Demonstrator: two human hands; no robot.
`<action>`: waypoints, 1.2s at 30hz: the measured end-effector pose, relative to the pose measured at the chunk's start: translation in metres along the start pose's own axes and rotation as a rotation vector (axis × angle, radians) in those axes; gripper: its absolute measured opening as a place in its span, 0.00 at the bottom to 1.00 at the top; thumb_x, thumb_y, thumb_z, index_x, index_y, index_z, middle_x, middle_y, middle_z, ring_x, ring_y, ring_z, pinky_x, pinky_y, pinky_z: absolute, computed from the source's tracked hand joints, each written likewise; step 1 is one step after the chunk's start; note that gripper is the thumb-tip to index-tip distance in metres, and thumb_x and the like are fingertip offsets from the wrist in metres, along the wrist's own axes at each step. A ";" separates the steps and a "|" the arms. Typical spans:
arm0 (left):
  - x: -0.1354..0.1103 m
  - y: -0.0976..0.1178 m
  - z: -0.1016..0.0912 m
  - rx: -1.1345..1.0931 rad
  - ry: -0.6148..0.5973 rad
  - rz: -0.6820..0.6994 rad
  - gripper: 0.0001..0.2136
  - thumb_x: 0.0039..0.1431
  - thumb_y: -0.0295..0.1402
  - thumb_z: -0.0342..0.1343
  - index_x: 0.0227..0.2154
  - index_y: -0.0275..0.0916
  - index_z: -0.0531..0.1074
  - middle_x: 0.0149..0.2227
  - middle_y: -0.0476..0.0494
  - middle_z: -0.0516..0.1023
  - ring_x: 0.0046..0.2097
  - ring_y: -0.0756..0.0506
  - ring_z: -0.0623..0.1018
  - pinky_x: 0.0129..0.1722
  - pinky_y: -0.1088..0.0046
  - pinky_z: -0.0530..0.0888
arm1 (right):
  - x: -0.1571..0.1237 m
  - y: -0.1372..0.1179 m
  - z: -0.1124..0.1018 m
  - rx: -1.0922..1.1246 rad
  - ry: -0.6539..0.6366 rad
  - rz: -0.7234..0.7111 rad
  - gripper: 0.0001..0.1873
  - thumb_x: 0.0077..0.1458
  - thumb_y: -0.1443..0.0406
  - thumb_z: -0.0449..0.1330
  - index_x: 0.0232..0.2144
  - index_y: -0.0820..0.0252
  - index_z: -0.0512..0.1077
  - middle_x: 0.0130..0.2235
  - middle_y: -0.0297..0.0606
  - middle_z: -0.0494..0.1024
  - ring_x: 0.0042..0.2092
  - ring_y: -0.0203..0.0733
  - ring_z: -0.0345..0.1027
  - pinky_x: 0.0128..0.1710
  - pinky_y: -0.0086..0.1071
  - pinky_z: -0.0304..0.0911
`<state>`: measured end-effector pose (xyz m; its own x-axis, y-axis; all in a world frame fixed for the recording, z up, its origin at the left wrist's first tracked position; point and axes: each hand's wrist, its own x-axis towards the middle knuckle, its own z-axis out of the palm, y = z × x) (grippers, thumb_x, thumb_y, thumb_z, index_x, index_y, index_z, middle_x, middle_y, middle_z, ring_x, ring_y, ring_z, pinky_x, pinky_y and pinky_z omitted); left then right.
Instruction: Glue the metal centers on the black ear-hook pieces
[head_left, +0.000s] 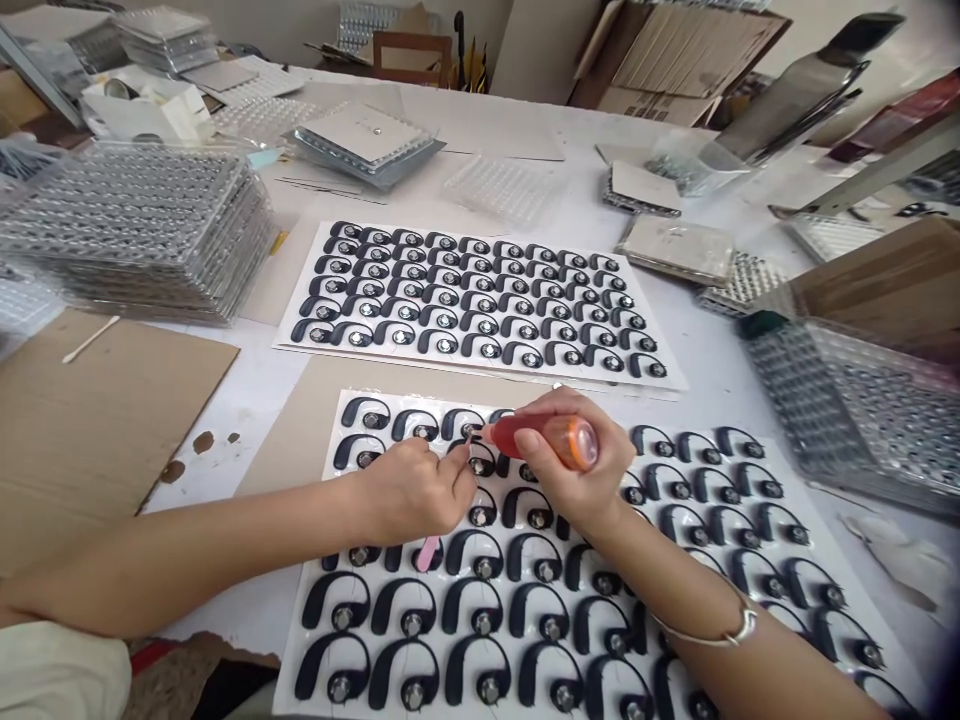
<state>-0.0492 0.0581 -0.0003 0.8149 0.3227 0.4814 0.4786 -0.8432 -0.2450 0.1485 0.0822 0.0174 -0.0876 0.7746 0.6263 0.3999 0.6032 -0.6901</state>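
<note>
My right hand [577, 465] wraps round a red bottle-like tool [529, 437] with an orange rim at its back end. Its narrow tip points left, at one of the black hook-shaped pieces [463, 423] on the near white sheet [806, 520]. My left hand [424, 485] is closed, its fingertips beside that tip. A flat pink stick [427, 553] sticks out below the left fist; the rest of it is hidden in the hand. Rows of these black hooks, each with a round silvery part, cover the sheet.
A second sheet [457, 363] of black hooks lies beyond. Stacked clear trays [150, 225] stand at left, with more trays [862, 410] at right. A cotton swab [91, 340] rests on cardboard [97, 420]. A grey bottle [802, 90] stands far right.
</note>
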 end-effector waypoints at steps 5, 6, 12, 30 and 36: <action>0.000 0.000 0.001 -0.003 0.021 0.002 0.06 0.57 0.20 0.50 0.32 0.29 0.71 0.38 0.31 0.80 0.20 0.49 0.72 0.17 0.72 0.70 | 0.000 -0.001 0.001 -0.013 -0.008 -0.014 0.06 0.49 0.64 0.64 0.31 0.57 0.70 0.25 0.32 0.73 0.25 0.36 0.66 0.23 0.31 0.62; 0.000 0.000 0.001 -0.001 0.027 0.000 0.06 0.57 0.20 0.50 0.32 0.29 0.71 0.37 0.30 0.80 0.20 0.49 0.72 0.17 0.72 0.70 | 0.000 0.000 0.001 -0.009 -0.008 -0.020 0.07 0.49 0.64 0.64 0.31 0.56 0.70 0.25 0.32 0.73 0.24 0.36 0.66 0.23 0.32 0.62; 0.000 0.000 0.001 -0.003 0.041 -0.010 0.05 0.57 0.21 0.51 0.30 0.30 0.72 0.38 0.31 0.80 0.19 0.50 0.71 0.17 0.72 0.71 | -0.001 -0.001 0.001 -0.011 -0.019 -0.045 0.09 0.47 0.63 0.66 0.32 0.55 0.71 0.26 0.34 0.72 0.24 0.37 0.65 0.22 0.33 0.62; 0.000 -0.001 0.000 -0.029 0.047 0.000 0.04 0.55 0.19 0.52 0.29 0.30 0.70 0.38 0.30 0.80 0.19 0.50 0.71 0.16 0.72 0.70 | -0.002 0.000 0.002 -0.026 -0.008 -0.093 0.10 0.47 0.64 0.66 0.33 0.55 0.70 0.26 0.34 0.72 0.25 0.38 0.66 0.21 0.33 0.64; 0.000 -0.002 0.000 -0.013 0.018 0.019 0.04 0.56 0.20 0.51 0.31 0.29 0.70 0.38 0.31 0.80 0.19 0.50 0.72 0.16 0.73 0.70 | -0.002 0.000 0.002 -0.041 0.008 -0.080 0.10 0.46 0.63 0.66 0.33 0.55 0.70 0.25 0.35 0.73 0.24 0.39 0.67 0.22 0.34 0.64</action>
<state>-0.0500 0.0597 0.0006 0.8179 0.2991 0.4915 0.4589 -0.8544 -0.2436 0.1472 0.0813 0.0155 -0.1135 0.7226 0.6819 0.4288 0.6547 -0.6225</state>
